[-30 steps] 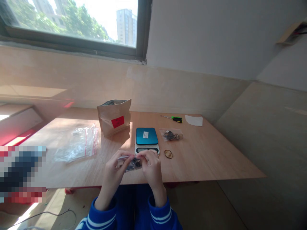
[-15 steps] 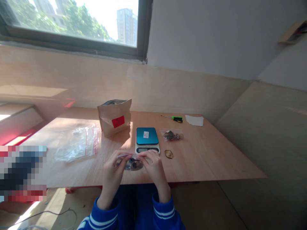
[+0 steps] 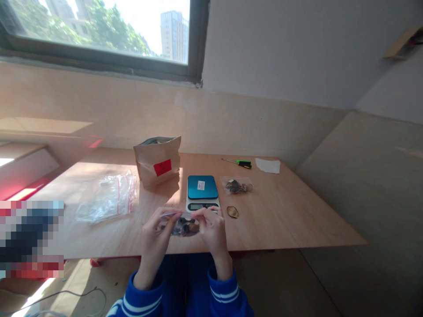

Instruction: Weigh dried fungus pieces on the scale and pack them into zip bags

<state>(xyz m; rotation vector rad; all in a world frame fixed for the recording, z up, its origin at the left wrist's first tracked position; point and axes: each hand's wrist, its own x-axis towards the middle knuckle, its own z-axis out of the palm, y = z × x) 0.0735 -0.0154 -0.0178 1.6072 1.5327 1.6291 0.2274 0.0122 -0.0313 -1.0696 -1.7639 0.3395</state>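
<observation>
Between my hands is a small clear zip bag [image 3: 185,226] with dark and brown pieces inside. My left hand [image 3: 158,229] pinches its top edge on the left. My right hand [image 3: 212,226] is closed on the same top edge farther right. Just beyond my fingers stands a kitchen scale [image 3: 202,188] with a blue top and a white label; its lower edge is partly hidden by my hands. To the right of the scale lies another filled clear bag [image 3: 237,185]. Nearer me, a flat brownish dried slice [image 3: 232,212] rests on the table.
A brown paper pouch [image 3: 157,163] with a red label stands behind to the left. Several clear zip bags [image 3: 107,198] lie at the left. A green-black screwdriver [image 3: 243,164] and a white paper piece [image 3: 268,166] are at the back right of the wooden table [image 3: 291,211].
My right hand has slid slightly right along the bag's top edge, so more of the contents shows. My left hand has stayed nearly in place.
</observation>
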